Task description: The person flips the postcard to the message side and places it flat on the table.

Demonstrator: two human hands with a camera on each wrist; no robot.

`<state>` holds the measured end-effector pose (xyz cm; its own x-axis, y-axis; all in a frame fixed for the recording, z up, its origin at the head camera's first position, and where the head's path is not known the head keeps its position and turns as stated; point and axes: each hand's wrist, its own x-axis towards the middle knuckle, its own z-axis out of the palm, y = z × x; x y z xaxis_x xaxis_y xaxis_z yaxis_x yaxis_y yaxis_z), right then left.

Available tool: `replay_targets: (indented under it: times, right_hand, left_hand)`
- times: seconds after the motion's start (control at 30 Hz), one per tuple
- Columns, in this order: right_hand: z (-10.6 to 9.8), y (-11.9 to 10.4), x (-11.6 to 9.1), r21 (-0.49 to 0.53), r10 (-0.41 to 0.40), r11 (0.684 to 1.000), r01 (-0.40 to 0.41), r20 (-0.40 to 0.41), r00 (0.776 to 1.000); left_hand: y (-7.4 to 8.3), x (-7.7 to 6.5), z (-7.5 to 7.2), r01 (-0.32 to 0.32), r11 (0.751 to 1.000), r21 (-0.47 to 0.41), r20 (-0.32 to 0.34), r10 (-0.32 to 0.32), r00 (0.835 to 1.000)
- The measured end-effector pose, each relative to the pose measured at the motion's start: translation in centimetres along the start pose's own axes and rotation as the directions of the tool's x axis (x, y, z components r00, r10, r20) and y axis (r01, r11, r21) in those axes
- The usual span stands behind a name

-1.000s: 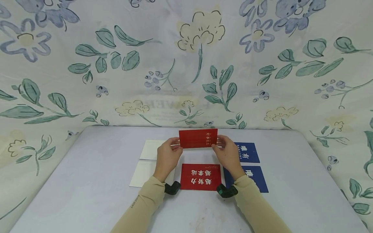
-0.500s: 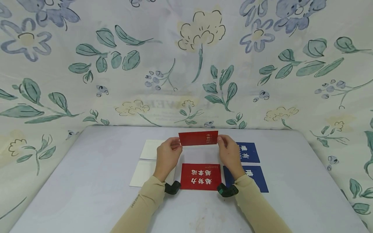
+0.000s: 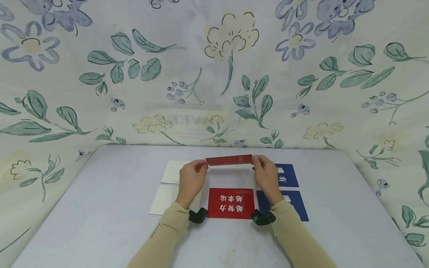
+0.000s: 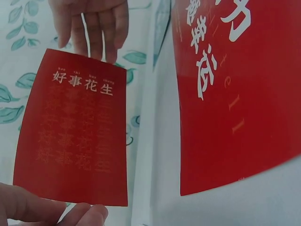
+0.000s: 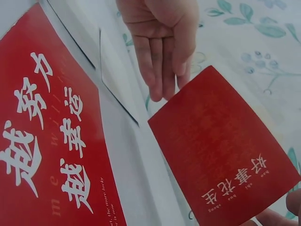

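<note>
A red card point(image 3: 229, 160) with white lettering is held up at its two short ends, tilted nearly edge-on in the head view. My left hand point(image 3: 193, 182) pinches its left end between thumb and fingers. At the other end, my right hand point(image 3: 267, 178) grips the edge. Both wrist views show the card's printed face, point(image 4: 77, 127) in the left one. Below, between the forearms, a second red card point(image 3: 231, 203) with larger white characters lies flat on the table point(image 3: 83, 208).
Two blue cards point(image 3: 287, 176) lie one behind the other at the right, partly hidden by my right hand and wrist. Two white cards point(image 3: 164, 197) lie likewise at the left. A flowered cloth point(image 3: 187, 74) hangs behind the table.
The held red card has tipped flatter, so less of its face shows in the head view. My right thumb has come off its front face toward the right edge.
</note>
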<state>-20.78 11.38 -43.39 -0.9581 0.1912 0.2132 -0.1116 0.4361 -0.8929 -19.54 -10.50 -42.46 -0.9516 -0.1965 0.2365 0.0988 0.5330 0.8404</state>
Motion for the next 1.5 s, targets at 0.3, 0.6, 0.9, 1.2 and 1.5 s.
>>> replay_targets:
  times: [0.3,0.6,0.9,1.2,1.5]
  right_hand:
    - [2.3,7.3,2.8,-0.025,-0.032,0.999,0.031,-0.052,0.998]
    - [2.5,8.0,3.0,-0.031,0.004,0.999,-0.005,-0.039,0.999]
    - [2.3,7.8,3.1,-0.045,0.027,0.999,-0.027,-0.019,0.999]
    - [2.0,7.9,3.2,-0.032,0.029,0.999,-0.029,-0.007,1.000]
    - [1.1,6.1,2.6,0.008,0.032,0.999,-0.033,0.046,0.998]
  left_hand:
    - [-0.5,0.2,0.1,0.012,0.999,-0.045,0.006,-0.012,1.000]
    - [-0.4,0.2,-0.1,0.025,0.998,-0.061,0.015,-0.024,1.000]
    - [-0.6,0.4,-0.2,0.048,0.993,-0.104,0.028,-0.046,0.999]
    - [-0.3,0.4,-0.2,0.066,0.987,-0.143,0.057,-0.058,0.997]
    - [-0.6,0.4,-0.2,0.067,0.977,-0.200,0.073,-0.053,0.996]
